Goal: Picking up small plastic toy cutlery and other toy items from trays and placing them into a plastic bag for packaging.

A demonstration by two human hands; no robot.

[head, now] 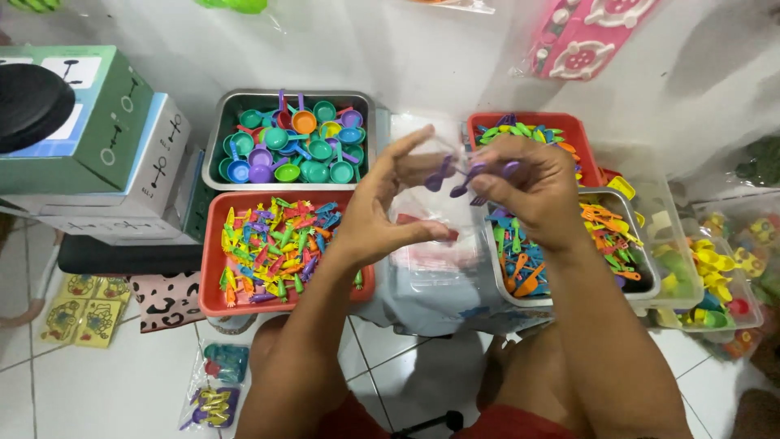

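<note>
The right hand (532, 191) pinched purple spoons (471, 172) while the left hand (382, 207), fingers spread, held a clear bag (431, 244) above toy trays (213, 260).

Your arms are bare, no sleeves, no gloves. Left hand (382, 213) and right hand (530, 193): no rings, no watch visible. Red shorts at 6 o'clock, legs bare below them.
</note>
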